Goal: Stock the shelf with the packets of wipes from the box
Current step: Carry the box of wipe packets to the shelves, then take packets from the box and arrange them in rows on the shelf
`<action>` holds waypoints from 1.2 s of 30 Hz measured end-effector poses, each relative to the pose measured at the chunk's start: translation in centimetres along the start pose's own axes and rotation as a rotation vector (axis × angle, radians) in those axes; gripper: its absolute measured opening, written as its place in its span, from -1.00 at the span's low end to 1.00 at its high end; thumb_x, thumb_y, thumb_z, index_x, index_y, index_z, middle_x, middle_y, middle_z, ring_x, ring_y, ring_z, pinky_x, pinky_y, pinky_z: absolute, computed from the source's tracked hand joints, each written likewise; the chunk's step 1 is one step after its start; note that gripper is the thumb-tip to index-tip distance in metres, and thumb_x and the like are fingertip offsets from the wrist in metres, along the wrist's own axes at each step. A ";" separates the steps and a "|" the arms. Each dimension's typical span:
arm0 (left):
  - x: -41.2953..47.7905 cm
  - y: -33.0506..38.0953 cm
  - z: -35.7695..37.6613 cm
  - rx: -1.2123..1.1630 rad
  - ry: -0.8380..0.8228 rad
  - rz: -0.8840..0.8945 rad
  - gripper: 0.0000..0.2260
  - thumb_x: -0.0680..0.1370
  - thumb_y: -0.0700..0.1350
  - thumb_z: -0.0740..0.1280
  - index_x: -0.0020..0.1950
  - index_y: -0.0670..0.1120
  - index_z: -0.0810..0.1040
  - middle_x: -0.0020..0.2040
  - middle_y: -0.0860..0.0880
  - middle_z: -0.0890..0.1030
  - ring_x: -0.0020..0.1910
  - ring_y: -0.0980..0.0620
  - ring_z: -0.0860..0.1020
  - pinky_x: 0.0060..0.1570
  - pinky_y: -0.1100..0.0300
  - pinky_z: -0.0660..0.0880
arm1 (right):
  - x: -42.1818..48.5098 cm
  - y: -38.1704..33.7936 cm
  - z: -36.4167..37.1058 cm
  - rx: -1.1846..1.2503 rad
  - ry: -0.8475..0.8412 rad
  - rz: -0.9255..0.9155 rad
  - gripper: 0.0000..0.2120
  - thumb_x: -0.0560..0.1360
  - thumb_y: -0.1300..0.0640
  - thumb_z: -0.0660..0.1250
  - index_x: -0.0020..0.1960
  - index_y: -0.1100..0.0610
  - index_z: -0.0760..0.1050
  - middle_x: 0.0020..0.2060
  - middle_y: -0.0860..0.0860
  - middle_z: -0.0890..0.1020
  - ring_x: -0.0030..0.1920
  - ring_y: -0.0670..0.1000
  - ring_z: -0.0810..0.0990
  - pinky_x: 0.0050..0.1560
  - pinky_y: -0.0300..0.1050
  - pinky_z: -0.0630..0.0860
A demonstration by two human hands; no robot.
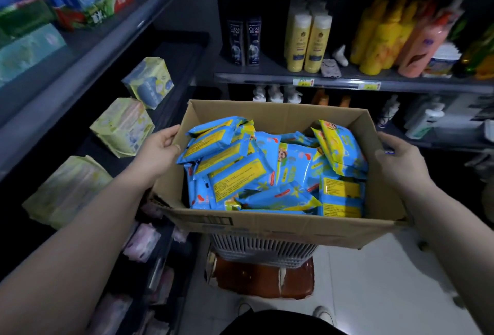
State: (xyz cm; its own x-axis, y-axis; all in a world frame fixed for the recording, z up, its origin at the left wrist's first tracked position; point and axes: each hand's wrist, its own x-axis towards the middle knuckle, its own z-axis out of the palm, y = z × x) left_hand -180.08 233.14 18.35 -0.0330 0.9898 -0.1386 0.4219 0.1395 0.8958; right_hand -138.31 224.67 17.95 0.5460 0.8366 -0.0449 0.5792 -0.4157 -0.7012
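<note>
An open cardboard box [267, 223] fills the middle of the head view, full of several blue and yellow packets of wipes [267, 171] lying in a loose heap. My left hand [157, 149] grips the box's left wall, thumb over the rim. My right hand [401, 161] is pressed against the box's right wall. The box rests over a grey ribbed basket [263, 247]. On the left, a dark shelf [171, 88] carries pale green packs [121, 126].
A brown worn stool [264, 278] stands under the basket on the white floor. Straight ahead, shelves hold dark shampoo bottles [244, 40], yellow bottles [307, 40] and an orange bottle [422, 43]. Upper left shelf holds blue and green tissue packs [66, 0]. Pink packets [141, 241] sit low left.
</note>
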 end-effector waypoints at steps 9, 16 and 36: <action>2.2 -1.0 -0.3 0.035 -0.015 0.002 -0.55 0.58 -0.34 0.17 0.46 -0.10 0.32 0.33 -0.05 0.48 0.24 0.02 0.50 0.20 0.08 0.46 | 0.8 -0.5 0.9 -0.092 -0.004 0.003 -0.59 0.50 0.11 0.19 0.34 -0.11 0.43 0.07 0.06 0.63 0.09 0.15 0.56 0.01 -0.02 0.44; 1.9 -0.8 -0.6 0.377 0.007 0.108 -0.52 0.60 -0.11 0.19 0.51 -0.01 0.21 0.43 -0.05 0.38 0.39 -0.04 0.38 0.34 0.00 0.35 | -0.2 -1.1 0.9 -0.212 -0.006 0.001 -0.54 0.54 -0.02 0.21 0.43 -0.08 0.30 0.17 0.13 0.59 0.19 0.23 0.50 0.09 0.04 0.42; -3.8 2.0 6.2 0.997 -0.164 0.788 -0.26 0.39 0.21 0.43 0.50 0.10 0.21 0.53 -0.03 0.17 0.54 -0.12 -0.04 0.46 -0.07 -0.17 | -6.5 -5.8 4.8 -0.130 -0.382 -0.692 -0.79 0.45 0.11 0.43 -0.25 0.19 0.46 -0.30 0.08 0.52 -0.19 0.08 0.46 -0.17 -0.03 0.37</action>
State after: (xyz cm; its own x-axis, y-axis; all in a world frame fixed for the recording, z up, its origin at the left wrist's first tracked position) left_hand -173.49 229.48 18.00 0.6159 0.7695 0.1689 0.7719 -0.6323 0.0662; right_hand -148.14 223.33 18.89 -0.1939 0.9745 0.1130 0.7896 0.2234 -0.5715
